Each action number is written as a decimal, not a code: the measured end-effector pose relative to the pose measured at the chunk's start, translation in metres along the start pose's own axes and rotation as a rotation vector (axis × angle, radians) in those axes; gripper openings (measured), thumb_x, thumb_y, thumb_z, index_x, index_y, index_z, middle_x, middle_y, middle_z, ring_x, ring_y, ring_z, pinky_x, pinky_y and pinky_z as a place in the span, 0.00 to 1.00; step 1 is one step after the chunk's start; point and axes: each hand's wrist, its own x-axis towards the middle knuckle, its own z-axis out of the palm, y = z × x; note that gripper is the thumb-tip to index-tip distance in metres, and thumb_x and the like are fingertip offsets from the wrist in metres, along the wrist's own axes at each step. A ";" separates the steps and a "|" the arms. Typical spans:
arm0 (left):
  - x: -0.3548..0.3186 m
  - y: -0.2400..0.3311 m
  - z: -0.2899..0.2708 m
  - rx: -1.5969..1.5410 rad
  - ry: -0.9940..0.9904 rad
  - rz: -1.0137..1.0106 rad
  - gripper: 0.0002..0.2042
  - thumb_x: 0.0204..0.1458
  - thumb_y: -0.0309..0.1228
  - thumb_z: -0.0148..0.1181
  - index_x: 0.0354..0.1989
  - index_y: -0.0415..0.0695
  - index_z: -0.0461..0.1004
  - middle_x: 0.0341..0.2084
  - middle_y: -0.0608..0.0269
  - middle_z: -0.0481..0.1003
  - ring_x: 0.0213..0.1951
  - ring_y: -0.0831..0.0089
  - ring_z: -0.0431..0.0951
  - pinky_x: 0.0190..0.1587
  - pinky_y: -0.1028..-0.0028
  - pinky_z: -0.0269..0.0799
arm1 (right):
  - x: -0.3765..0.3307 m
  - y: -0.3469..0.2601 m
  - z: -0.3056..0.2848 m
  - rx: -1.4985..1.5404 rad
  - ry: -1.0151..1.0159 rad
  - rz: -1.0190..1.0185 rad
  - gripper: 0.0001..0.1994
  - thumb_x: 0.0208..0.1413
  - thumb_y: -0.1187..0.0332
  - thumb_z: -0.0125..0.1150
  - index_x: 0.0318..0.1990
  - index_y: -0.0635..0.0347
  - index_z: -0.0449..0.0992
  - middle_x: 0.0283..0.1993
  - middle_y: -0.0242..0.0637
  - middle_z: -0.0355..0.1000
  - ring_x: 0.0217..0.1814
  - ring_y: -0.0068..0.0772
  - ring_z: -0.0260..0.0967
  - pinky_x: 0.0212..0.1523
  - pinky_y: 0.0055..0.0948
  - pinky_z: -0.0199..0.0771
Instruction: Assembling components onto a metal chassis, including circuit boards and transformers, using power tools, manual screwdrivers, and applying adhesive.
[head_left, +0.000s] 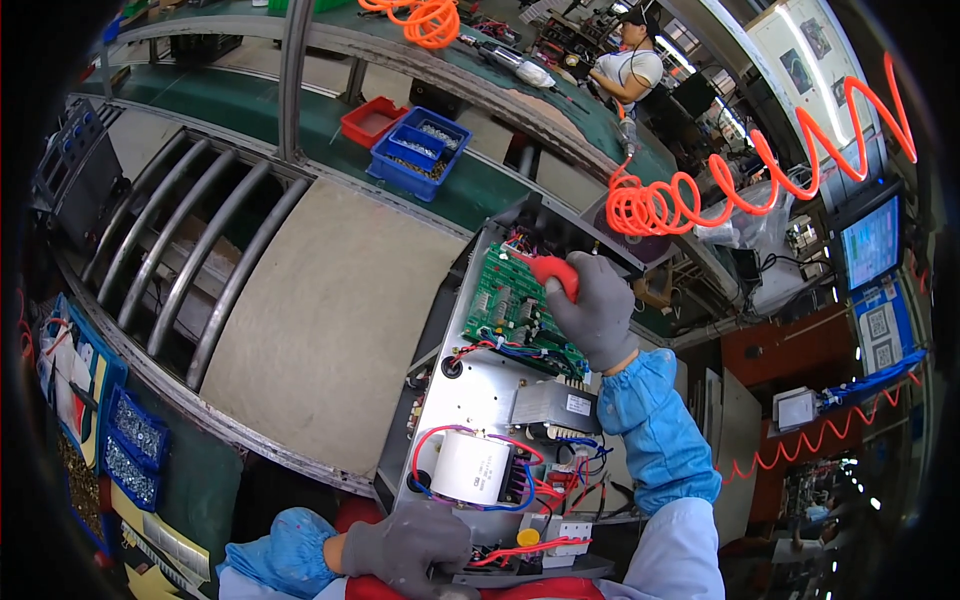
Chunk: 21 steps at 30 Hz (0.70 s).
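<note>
An opened metal chassis (478, 392) lies in front of me, with a green circuit board (505, 298) at its far end. My right hand (598, 312), in a grey glove, is closed round a red-handled tool (556, 274) over the board; the tool's working end is hard to make out. A dark transformer (553, 404) and a large white cylindrical component (472, 467) with red and blue wires sit nearer. My left hand (412, 548), also gloved, is at the chassis's near left corner with fingers curled; what they hold is hidden.
Left of the chassis are a flat grey board (335, 320) and metal rollers (190, 262). Beyond stand a blue bin (420, 155) of small fasteners and a red bin (374, 122). An orange coiled hose (650, 205) hangs at right. Another person (630, 70) works far off.
</note>
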 end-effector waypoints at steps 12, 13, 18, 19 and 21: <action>0.000 -0.003 0.000 0.003 0.012 0.012 0.18 0.43 0.44 0.73 0.17 0.49 0.69 0.15 0.67 0.66 0.19 0.65 0.68 0.22 0.65 0.58 | 0.001 -0.003 -0.006 -0.025 0.009 -0.027 0.13 0.45 0.65 0.65 0.39 0.57 0.74 0.30 0.41 0.70 0.30 0.45 0.72 0.29 0.40 0.72; 0.000 -0.003 0.000 0.001 0.003 0.003 0.19 0.43 0.44 0.73 0.17 0.49 0.68 0.15 0.66 0.66 0.18 0.64 0.68 0.22 0.65 0.58 | 0.003 -0.005 -0.006 -0.023 0.007 -0.031 0.13 0.45 0.65 0.65 0.39 0.57 0.74 0.30 0.41 0.70 0.30 0.45 0.72 0.29 0.40 0.72; -0.001 -0.001 -0.001 -0.020 -0.003 -0.015 0.19 0.44 0.45 0.73 0.17 0.48 0.68 0.15 0.66 0.66 0.18 0.65 0.67 0.22 0.65 0.58 | 0.016 -0.019 -0.006 0.014 -0.044 -0.065 0.14 0.44 0.67 0.67 0.40 0.58 0.75 0.31 0.42 0.71 0.30 0.45 0.72 0.31 0.39 0.72; -0.001 -0.001 -0.002 -0.031 0.002 -0.016 0.19 0.44 0.45 0.73 0.17 0.48 0.68 0.15 0.66 0.66 0.18 0.65 0.67 0.22 0.65 0.58 | 0.018 -0.020 -0.004 0.013 -0.045 -0.069 0.14 0.44 0.67 0.67 0.40 0.58 0.75 0.31 0.42 0.71 0.30 0.45 0.72 0.31 0.39 0.72; -0.001 -0.003 -0.001 -0.026 0.011 -0.004 0.19 0.44 0.44 0.73 0.17 0.48 0.69 0.15 0.66 0.66 0.18 0.65 0.67 0.22 0.65 0.58 | 0.023 -0.021 0.001 -0.032 -0.084 -0.062 0.14 0.44 0.66 0.66 0.39 0.58 0.75 0.30 0.41 0.71 0.30 0.45 0.72 0.30 0.40 0.72</action>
